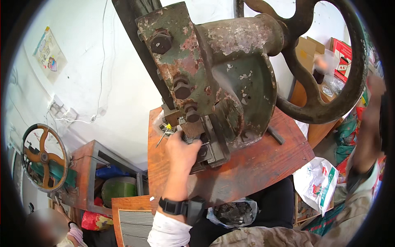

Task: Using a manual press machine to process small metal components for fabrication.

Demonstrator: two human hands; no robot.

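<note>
A large hand-wheel press with worn green paint and rusty bolts stands over the wooden table. My left hand reaches in under its ram, thumb and fingers closed around a small grey ridged metal piece. The fingers partly cover that piece. At the far right my right arm is raised, and my right hand is beside the rim of the big wheel. Its fingers are dark and blurred, so its grip does not show. A thin yellow-ended tool lies beside my left hand.
The reddish wooden table carries the press. In my lap is a clear bag of dark metal pieces. A white plastic bag and cartons lie to the right. Another person's hand is at lower left, below a second wheel.
</note>
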